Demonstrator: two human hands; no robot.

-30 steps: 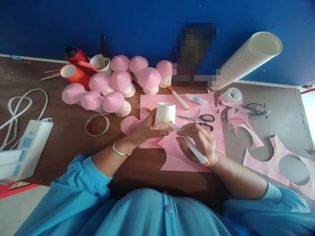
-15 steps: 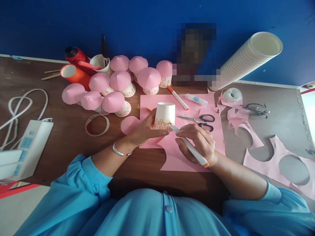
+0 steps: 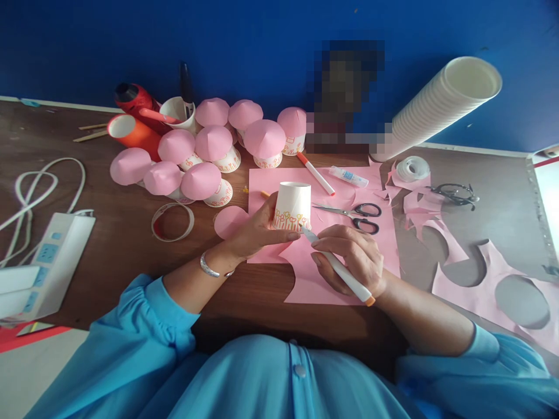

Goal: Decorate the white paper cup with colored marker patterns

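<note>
My left hand grips a white paper cup, held bottom up over the pink sheet. Red and yellow flowers with stems are drawn around the cup's lower band. In my right hand is a white marker with an orange end, its tip at the drawn band near the rim. Behind my right hand, a pair of scissors lies on the pink paper. An orange-capped marker and a small glue bottle rest further back. A pink paper disc sits beside my left wrist.
Several decorated cups with pink cone tops stand at the back left. A tall stack of cups leans by the blue wall. Paper scraps and a tape roll lie right; a power strip with cable lies left.
The marker in my right hand has shifted slightly down, its tip lower on the cup's band. My left hand and the cup have stayed in place.
</note>
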